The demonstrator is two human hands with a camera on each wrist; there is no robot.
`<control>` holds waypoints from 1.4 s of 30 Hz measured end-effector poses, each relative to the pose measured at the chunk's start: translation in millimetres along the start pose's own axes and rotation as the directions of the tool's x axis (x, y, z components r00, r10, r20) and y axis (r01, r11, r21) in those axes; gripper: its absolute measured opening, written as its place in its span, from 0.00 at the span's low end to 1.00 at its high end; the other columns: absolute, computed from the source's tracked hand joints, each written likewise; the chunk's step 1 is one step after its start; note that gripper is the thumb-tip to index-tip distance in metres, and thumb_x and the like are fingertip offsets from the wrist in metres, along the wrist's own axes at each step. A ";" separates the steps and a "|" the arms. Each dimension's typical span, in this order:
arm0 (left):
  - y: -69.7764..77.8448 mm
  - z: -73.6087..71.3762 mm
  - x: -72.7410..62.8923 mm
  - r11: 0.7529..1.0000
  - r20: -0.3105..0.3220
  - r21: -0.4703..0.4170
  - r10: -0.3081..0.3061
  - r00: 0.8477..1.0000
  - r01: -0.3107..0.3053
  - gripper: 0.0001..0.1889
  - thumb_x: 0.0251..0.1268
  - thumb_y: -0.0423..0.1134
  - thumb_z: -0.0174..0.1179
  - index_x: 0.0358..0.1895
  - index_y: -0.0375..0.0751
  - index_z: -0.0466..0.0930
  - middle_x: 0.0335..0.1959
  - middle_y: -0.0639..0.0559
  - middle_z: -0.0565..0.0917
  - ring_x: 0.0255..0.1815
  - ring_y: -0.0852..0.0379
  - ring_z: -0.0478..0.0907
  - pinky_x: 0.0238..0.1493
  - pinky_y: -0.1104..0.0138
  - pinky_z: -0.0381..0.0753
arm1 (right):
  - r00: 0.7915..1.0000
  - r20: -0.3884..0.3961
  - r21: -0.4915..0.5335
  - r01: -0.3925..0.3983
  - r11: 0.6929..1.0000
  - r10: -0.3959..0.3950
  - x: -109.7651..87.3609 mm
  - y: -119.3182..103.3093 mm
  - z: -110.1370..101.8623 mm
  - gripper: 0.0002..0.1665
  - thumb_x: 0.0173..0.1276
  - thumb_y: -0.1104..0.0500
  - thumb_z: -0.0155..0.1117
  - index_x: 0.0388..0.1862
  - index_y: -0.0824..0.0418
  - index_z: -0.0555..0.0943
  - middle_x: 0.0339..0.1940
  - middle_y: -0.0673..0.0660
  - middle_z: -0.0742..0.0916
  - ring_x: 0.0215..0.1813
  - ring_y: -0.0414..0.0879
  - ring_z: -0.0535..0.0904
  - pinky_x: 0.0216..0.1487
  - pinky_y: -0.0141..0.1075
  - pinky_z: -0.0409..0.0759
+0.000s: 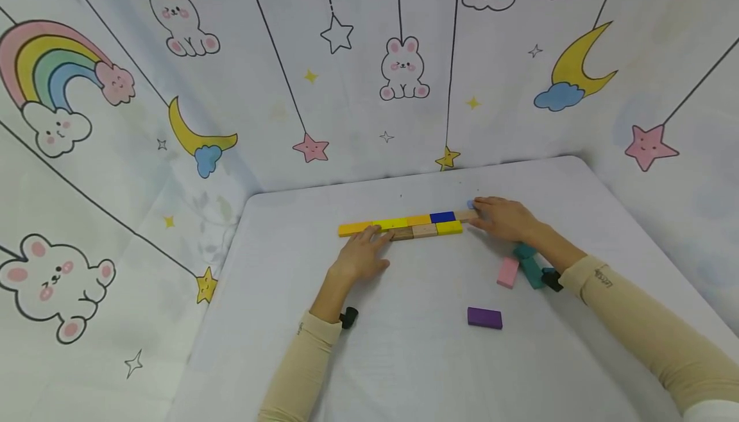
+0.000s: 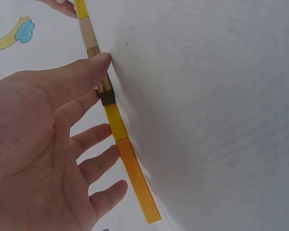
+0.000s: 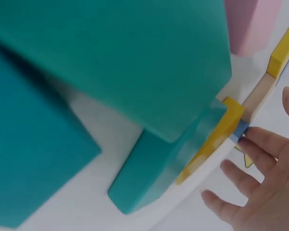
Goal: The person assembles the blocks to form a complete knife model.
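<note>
Two rows of blocks lie side by side. The back row holds an orange block (image 1: 354, 229), a yellow block (image 1: 394, 223), an amber block (image 1: 418, 220), a dark blue block (image 1: 443, 217) and a pale wood block (image 1: 464, 215). In front are a brown wood block (image 1: 402, 234), another pale wood block (image 1: 424, 230) and a yellow block (image 1: 450, 227). My left hand (image 1: 360, 256) touches the brown block with its thumb, other fingers spread along the yellow and orange blocks. At the right end, my right hand (image 1: 505, 218) rests extended fingertips by a light-blue block (image 3: 239, 129).
Under the right forearm lie teal blocks (image 1: 532, 272) and a pink block (image 1: 508, 272). A purple block (image 1: 485, 318) lies alone nearer the front. In the right wrist view a yellow block (image 3: 214, 139) sits beside a teal one. A patterned cloth wall (image 1: 369, 108) stands behind the white table.
</note>
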State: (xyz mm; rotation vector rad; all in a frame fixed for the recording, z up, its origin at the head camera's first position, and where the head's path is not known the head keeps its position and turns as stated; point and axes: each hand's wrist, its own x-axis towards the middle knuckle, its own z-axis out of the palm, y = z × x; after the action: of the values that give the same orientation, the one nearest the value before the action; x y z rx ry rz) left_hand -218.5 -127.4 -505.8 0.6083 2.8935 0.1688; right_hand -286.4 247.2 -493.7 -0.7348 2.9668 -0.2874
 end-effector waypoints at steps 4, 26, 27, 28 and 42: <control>-3.8 4.7 3.2 1.000 0.008 0.012 0.003 1.000 -0.003 0.39 0.77 0.55 0.61 0.85 0.61 0.55 0.84 0.45 0.56 0.82 0.43 0.59 0.83 0.49 0.54 | 0.999 0.035 0.005 -0.036 0.999 0.036 -2.1 2.6 -3.6 0.39 0.82 0.43 0.57 0.76 0.70 0.70 0.77 0.70 0.72 0.77 0.70 0.65 0.74 0.66 0.66; -5.3 5.9 6.3 1.000 -0.002 0.022 0.006 1.000 -0.006 0.39 0.76 0.56 0.61 0.85 0.63 0.55 0.84 0.47 0.56 0.81 0.42 0.59 0.83 0.49 0.54 | 0.997 0.058 0.016 -0.061 0.998 0.060 -19.0 19.7 -8.1 0.39 0.83 0.41 0.54 0.77 0.70 0.70 0.77 0.72 0.72 0.75 0.72 0.67 0.70 0.68 0.69; -4.7 5.2 5.9 1.000 -0.003 0.022 0.007 1.000 -0.007 0.39 0.76 0.56 0.61 0.85 0.62 0.55 0.84 0.46 0.56 0.81 0.42 0.60 0.83 0.49 0.54 | 0.997 0.056 0.015 -0.057 0.998 0.056 -20.1 20.3 -7.5 0.39 0.83 0.41 0.54 0.77 0.70 0.70 0.77 0.72 0.72 0.75 0.72 0.67 0.70 0.68 0.69; -4.2 4.3 5.4 1.000 -0.001 0.021 0.008 1.000 -0.008 0.38 0.77 0.55 0.61 0.85 0.61 0.55 0.84 0.46 0.56 0.81 0.42 0.59 0.83 0.49 0.54 | 0.997 0.053 0.013 -0.053 0.999 0.052 -21.1 20.7 -6.8 0.39 0.83 0.41 0.53 0.76 0.70 0.70 0.77 0.72 0.72 0.75 0.72 0.67 0.70 0.68 0.69; 0.5 -0.6 -1.5 1.000 -0.015 -0.020 0.002 1.000 -0.002 0.38 0.76 0.53 0.63 0.84 0.59 0.59 0.83 0.45 0.58 0.81 0.42 0.61 0.82 0.48 0.56 | 0.999 -0.010 -0.030 0.033 0.999 -0.033 -39.2 18.1 -2.2 0.36 0.82 0.44 0.58 0.73 0.71 0.74 0.73 0.73 0.75 0.73 0.73 0.70 0.68 0.68 0.72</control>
State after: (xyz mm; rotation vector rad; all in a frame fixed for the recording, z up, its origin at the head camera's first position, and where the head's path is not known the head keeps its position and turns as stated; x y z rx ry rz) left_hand -217.1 -127.6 -504.9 0.6093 2.9016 0.2037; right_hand -260.3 281.6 -494.2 -0.7882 2.9775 -0.2503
